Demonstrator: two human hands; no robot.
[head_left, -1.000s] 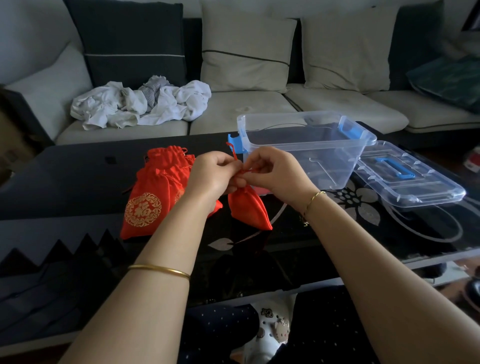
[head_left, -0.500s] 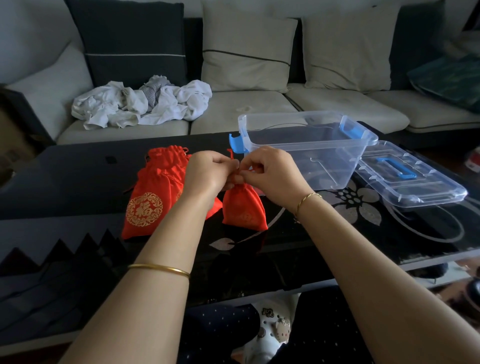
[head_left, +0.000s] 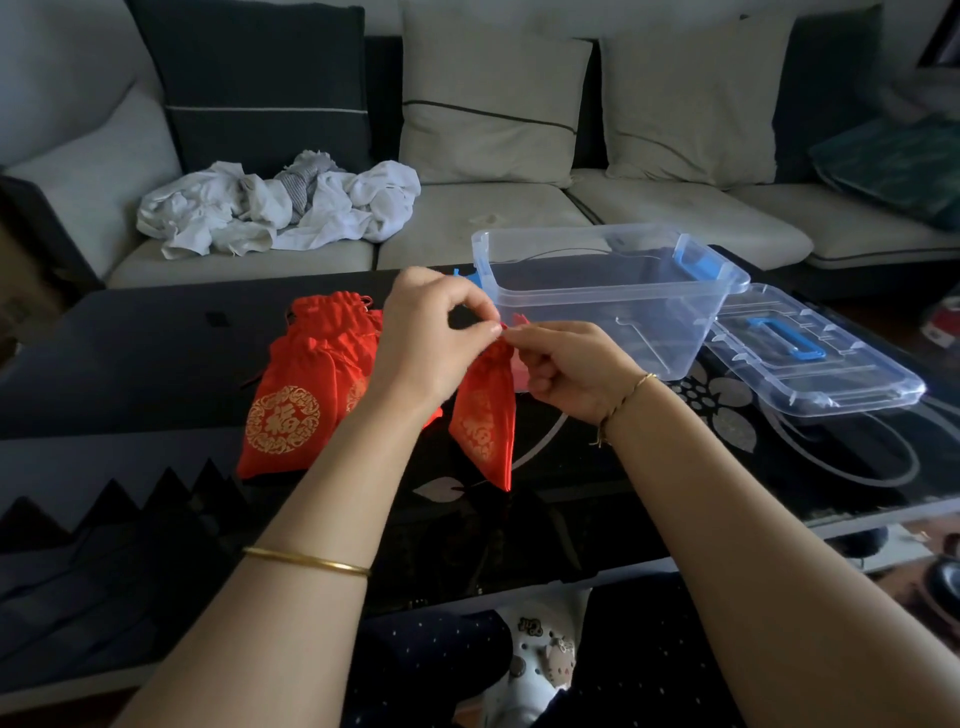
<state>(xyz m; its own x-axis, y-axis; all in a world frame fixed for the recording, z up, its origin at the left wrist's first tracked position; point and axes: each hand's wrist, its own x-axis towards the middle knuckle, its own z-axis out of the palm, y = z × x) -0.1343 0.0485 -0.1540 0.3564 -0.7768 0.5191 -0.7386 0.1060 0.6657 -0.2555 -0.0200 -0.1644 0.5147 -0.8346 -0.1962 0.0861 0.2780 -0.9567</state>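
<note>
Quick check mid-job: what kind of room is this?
Most likely a home living room: a sofa with cushions stands behind a black glass coffee table, with crumpled laundry on its seat. The left hand and right hand pinch the drawstring of a red pouch.

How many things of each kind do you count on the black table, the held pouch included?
Red pouches: 3 by gold emblems: held pouch, front piled pouch, rear piled pouch; the pile may hide more
Clear box: 1
Clear lid: 1
Total: 5
</note>
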